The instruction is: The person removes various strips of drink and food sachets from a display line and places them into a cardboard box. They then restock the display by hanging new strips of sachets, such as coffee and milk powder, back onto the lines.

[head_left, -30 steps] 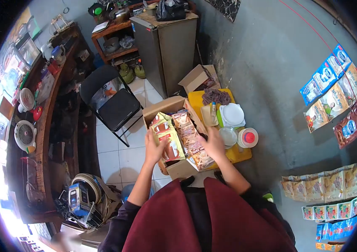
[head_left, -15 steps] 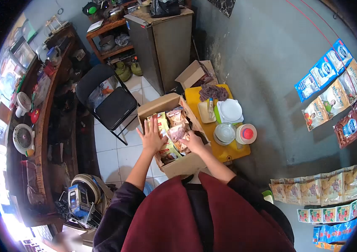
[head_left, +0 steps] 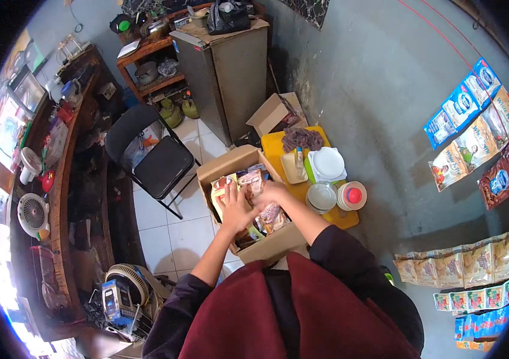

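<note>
An open cardboard box (head_left: 223, 163) stands in front of me, filled with sachet packets (head_left: 272, 219) in brown, pink and yellow-green wrapping. My left hand (head_left: 237, 212) lies over the packets on the box's left side, its fingers spread and pointing away from me. My right hand (head_left: 273, 194) reaches in over the right side, bent at the wrist, close against the left hand. Its fingertips are turned down among the packets and mostly hidden, so any hold on a packet does not show.
A yellow table (head_left: 275, 142) right of the box bears bowls (head_left: 321, 196), white containers (head_left: 327, 163) and a crumpled cloth (head_left: 302, 139). A black folding chair (head_left: 164, 166) stands left. Behind are a fridge (head_left: 239, 78) and another carton (head_left: 269, 113). Sachet strips (head_left: 470, 266) hang on the right wall.
My right hand has moved up and left across the packets, nearer the left hand. The left hand has slid slightly right and down. The packets beneath have shifted, and the view has moved a little.
</note>
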The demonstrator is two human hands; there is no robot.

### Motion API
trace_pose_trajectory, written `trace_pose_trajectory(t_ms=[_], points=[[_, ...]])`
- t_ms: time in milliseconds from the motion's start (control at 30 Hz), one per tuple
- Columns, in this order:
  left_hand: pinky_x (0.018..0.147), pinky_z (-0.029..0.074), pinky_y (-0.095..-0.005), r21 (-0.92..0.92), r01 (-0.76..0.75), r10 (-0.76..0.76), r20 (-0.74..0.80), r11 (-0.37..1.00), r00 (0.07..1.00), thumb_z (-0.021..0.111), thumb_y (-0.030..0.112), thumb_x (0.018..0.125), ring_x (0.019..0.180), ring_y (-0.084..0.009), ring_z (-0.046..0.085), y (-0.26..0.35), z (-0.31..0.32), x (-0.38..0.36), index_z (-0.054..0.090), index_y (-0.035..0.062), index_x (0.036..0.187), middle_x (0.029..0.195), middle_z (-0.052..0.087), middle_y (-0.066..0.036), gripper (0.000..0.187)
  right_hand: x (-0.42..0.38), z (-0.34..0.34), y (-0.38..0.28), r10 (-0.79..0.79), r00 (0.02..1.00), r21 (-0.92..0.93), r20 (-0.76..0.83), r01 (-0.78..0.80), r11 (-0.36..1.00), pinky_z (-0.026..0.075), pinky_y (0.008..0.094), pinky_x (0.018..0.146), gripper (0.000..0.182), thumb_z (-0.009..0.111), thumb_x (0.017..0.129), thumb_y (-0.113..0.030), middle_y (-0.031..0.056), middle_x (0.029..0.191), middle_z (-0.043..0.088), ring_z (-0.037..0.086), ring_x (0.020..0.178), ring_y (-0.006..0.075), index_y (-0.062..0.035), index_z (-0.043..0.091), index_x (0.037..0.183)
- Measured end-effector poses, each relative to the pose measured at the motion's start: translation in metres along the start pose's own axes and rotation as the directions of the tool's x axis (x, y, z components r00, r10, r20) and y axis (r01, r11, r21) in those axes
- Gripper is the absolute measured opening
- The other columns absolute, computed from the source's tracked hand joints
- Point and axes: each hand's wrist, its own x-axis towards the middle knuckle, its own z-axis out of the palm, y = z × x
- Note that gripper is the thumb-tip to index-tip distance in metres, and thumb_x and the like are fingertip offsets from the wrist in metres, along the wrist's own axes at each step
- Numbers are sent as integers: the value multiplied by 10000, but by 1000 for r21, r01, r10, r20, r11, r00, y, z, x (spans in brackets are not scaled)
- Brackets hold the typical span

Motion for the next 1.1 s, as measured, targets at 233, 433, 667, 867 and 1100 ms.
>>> trace_pose_trajectory(t_ms=[233,433,667,867,1100], points=[[927,46,-632,-84,-80,73,-84,993,994,562,614,605,1274,-332,99,20,-11,-7,301,172,1292,1377,163,-141,858,28,22,10,-115,799,515,-591,483,708,457,385,706,318,569,706,-89,134,916,584,567,854,296,-24,507,1011],[909,9,-658,184,-84,41,226,979,973,533,654,587,1291,-301,-51,-1,15,22,242,215,1324,1408,49,-95,906,-2,38,9,-218,661,1,-718,314,949,404,392,818,385,545,732,-129,142,1244,371,454,1053,302,-76,471,1106],[1001,32,-526,268,-153,39,385,951,922,593,516,648,1274,-352,-85,12,17,28,152,86,1340,1387,-8,-200,926,-53,87,25,-287,841,3,-459,325,946,248,400,981,588,580,705,-214,156,1298,295,234,1223,311,-77,362,1233],[883,91,-678,358,-145,-41,464,922,885,589,691,485,1274,-361,-57,-2,29,40,69,135,1353,1399,-106,-112,1154,-95,53,39,-210,914,158,-346,278,948,248,389,983,661,603,709,-270,151,1311,288,264,1211,315,-60,310,1263],[871,348,-400,-160,-418,444,442,894,779,619,323,712,1077,-330,437,114,-101,79,451,-1,1114,1135,470,-207,543,-369,-62,110,190,433,290,-881,177,941,324,348,932,438,614,742,-250,115,1178,453,409,1122,263,-72,474,1117]])
